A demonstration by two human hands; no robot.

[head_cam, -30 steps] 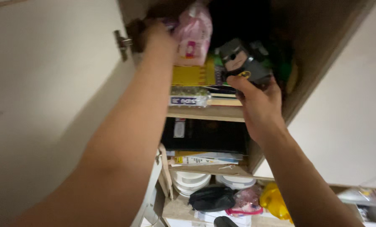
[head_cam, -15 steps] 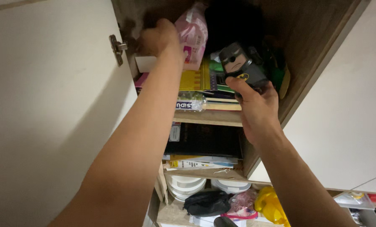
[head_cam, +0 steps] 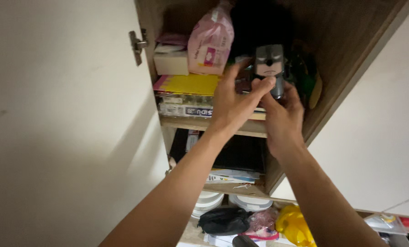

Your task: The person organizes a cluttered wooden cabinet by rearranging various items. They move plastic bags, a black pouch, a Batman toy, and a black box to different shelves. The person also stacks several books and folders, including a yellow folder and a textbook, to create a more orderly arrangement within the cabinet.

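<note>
Both my hands reach up to the top shelf of an open wooden cupboard (head_cam: 350, 55). My right hand (head_cam: 284, 112) grips a small grey and black toy figure (head_cam: 269, 64) from below. My left hand (head_cam: 234, 100) touches the same figure from the left, with its fingers up against it. The figure stands upright in front of a dark bundle (head_cam: 259, 23) at the back of the shelf. A pink plastic packet (head_cam: 211, 41) stands just left of it.
A white box (head_cam: 171, 61) and a yellow book (head_cam: 186, 84) on a stack lie at the shelf's left. The open door (head_cam: 63, 119) fills the left. Lower shelves hold a black case (head_cam: 241, 153), papers, white bowls (head_cam: 209, 201), a black pouch (head_cam: 223, 219) and a yellow object (head_cam: 293, 224).
My left hand has come down from the shelf's upper left and moved right onto the toy figure. My right hand has lifted the figure a little higher.
</note>
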